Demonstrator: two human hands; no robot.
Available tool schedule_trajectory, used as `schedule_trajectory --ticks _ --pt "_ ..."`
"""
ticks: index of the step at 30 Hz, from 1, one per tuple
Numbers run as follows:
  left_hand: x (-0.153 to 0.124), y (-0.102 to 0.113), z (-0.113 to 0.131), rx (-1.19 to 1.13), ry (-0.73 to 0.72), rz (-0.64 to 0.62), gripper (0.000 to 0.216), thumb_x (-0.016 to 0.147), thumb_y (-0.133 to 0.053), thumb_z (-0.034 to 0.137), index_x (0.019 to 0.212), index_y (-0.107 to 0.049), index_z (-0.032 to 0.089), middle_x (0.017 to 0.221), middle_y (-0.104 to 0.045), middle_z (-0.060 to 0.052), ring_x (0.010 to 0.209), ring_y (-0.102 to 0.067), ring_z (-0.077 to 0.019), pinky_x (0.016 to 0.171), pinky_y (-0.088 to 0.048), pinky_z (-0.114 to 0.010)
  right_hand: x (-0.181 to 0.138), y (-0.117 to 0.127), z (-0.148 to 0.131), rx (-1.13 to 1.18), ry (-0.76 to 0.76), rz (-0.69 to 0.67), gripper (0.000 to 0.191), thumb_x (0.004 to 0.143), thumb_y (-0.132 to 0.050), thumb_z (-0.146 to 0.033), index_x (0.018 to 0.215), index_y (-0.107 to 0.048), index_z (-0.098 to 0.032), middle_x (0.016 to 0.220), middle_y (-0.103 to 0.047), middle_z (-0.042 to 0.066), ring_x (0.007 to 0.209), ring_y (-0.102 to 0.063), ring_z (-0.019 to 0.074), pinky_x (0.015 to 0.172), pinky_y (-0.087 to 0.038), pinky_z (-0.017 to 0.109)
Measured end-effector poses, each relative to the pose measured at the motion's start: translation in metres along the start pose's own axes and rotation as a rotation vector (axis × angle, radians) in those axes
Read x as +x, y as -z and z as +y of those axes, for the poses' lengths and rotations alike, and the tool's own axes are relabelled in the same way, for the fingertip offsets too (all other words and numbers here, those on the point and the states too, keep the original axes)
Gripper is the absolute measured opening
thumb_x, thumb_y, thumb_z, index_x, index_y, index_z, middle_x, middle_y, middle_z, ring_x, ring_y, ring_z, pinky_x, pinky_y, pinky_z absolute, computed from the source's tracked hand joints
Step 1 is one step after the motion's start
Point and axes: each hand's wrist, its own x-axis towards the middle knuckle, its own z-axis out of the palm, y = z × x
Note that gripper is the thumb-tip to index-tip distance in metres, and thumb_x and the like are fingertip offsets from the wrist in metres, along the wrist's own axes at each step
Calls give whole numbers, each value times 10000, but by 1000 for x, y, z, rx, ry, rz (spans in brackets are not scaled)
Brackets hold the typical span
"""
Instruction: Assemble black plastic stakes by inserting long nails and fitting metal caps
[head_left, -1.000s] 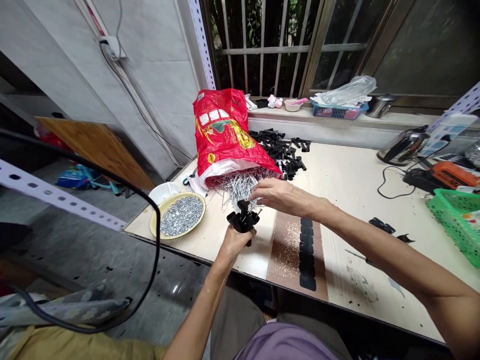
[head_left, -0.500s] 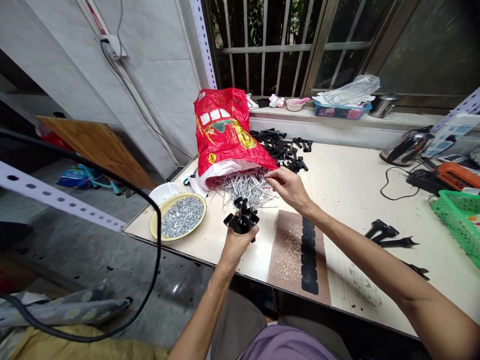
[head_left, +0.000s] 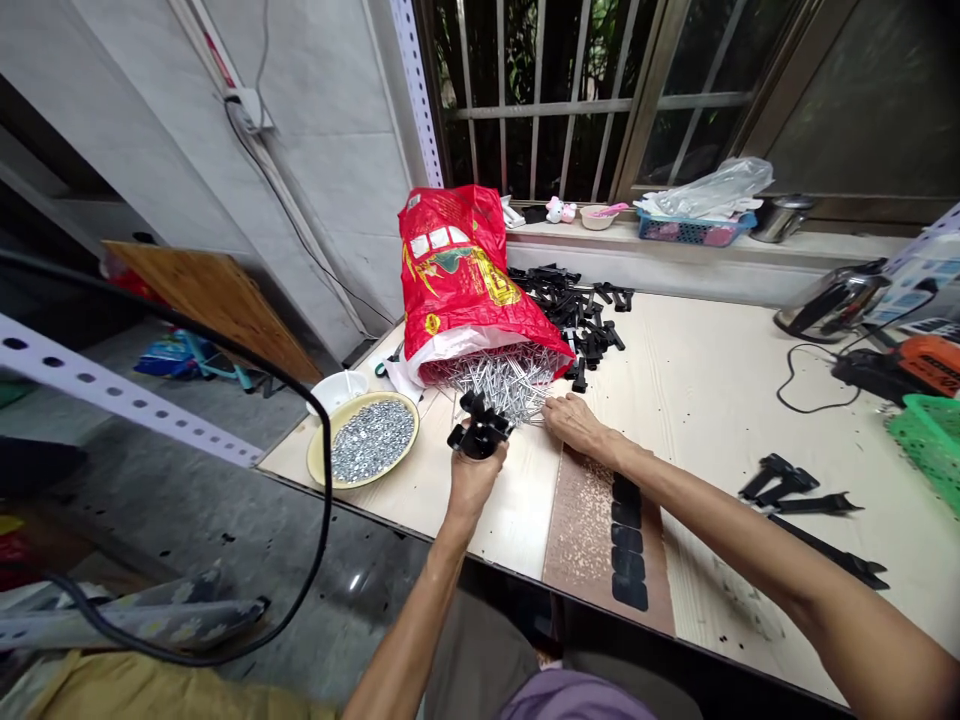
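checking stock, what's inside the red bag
Thin silvery rods show in the mouth of the red bag and spill onto the table. Its printed side hides everything deeper, so what else lies there cannot be seen.

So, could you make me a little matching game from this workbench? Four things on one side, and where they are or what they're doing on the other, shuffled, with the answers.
Column one
1. Red bag
2. Yellow bowl
3. Green basket
4. Left hand

Column two
A. At the right edge of the view
B. Gripping a bunch of black parts
C. Lying with thin metal rods at its open mouth
D. Filled with small shiny metal pieces

Right pairs: 1-C, 2-D, 3-A, 4-B
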Motion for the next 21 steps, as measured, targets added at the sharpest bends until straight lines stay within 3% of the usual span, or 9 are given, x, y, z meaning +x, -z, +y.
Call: schedule_trajectory --ticks 3,5,8,10,13,16,21 --pt "10 4 -3 45 -32 20 334 614 -641 233 937 -570 187 789 -648 0 733 -600 -149 687 -439 -250 -12 13 13 16 -17 35 222 833 -432 -74 954 -616 -103 871 -654 111 769 -591 177 700 -400 294" --pt "12 4 -6 59 -25 -22 327 611 -636 233 929 -574 185 783 -651 -2 729 -602 -155 685 -444 -255 -21 30 16 165 -19 133 328 835 -431 -95 1142 -540 -132 828 -641 53 713 -584 147 665 -418 270" --pt "12 -3 -6 63 10 -84 308 603 -635 234 900 -580 177 749 -644 0 698 -597 -159 658 -445 -258 -26 61 7 689 23 358 517 848 -434 -144 1352 -339 -207 748 -591 -32 615 -568 110 633 -464 262" --pt "12 -10 -4 79 3 -123 286 599 -623 220 879 -590 176 731 -640 1 685 -592 -161 640 -441 -257 -25 81 -9 1026 53 453 535 851 -470 -207 1358 -304 -241 731 -581 -46 594 -577 110 605 -490 270" --pt "13 -18 2 128 -31 -168 263 594 -600 192 856 -607 176 716 -635 -4 669 -579 -165 599 -426 -253 -19 101 -36 1318 51 552 513 839 -538 -288 1292 -302 -246 757 -613 -31 652 -625 137 645 -522 305" --pt "16 -20 10 192 -41 -169 226 585 -600 173 810 -611 178 674 -615 -3 635 -560 -164 545 -397 -242 -16 110 -54 1401 49 640 430 845 -552 -317 1202 -324 -247 779 -630 -21 753 -659 160 747 -524 338" --pt "19 -20 23 262 -53 -153 170 574 -614 150 742 -616 182 600 -581 6 576 -525 -156 507 -357 -236 -14 109 -60 1310 129 658 334 839 -569 -282 1114 -382 -255 910 -626 4 811 -666 155 712 -522 296"
